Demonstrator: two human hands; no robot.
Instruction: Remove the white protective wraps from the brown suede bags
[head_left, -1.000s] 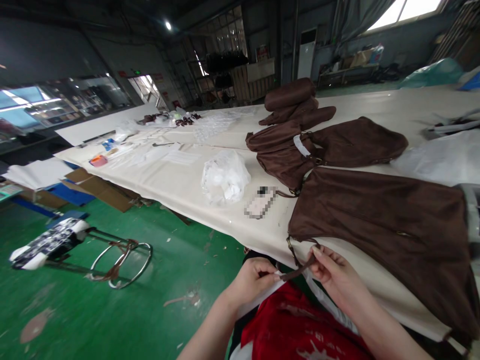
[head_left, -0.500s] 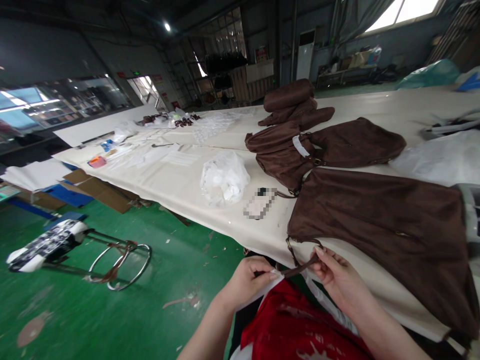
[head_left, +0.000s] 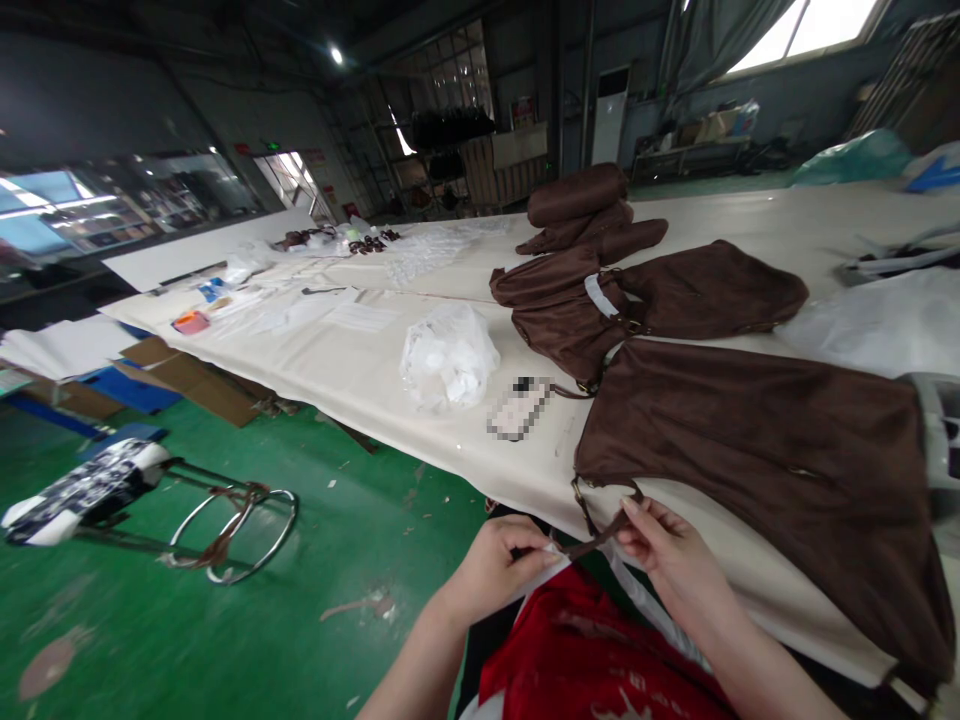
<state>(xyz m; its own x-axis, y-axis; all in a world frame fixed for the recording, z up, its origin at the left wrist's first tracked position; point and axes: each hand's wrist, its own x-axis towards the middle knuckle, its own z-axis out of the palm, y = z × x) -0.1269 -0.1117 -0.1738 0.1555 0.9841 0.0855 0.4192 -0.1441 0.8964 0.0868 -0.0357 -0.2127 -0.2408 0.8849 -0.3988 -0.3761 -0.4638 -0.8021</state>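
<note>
A large brown bag [head_left: 757, 420] lies flat on the table's near edge, its strap [head_left: 596, 541] hanging over toward me from a metal ring. Around the strap's left part, my left hand [head_left: 502, 568] is closed, thumb and fingers pinching it together with a white strip [head_left: 551, 561]. Farther up the same strap, toward the ring, my right hand [head_left: 660, 540] pinches it between thumb and fingertips. Another length of white strip [head_left: 649, 600] hangs below my right hand. Several more brown bags [head_left: 712, 290] lie behind, one with a white band round its strap.
On the pale tabletop [head_left: 442, 440] sit a crumpled clear plastic bag [head_left: 450, 360] and a blurred-out phone [head_left: 519, 408]. An orange tape roll [head_left: 190, 322] lies at the far left. A stool [head_left: 90, 490] stands on the green floor; white plastic [head_left: 877, 320] lies at right.
My right hand has shifted slightly left and down along the strap. The view has tilted a little; both hands keep their hold and the bags lie as before.
</note>
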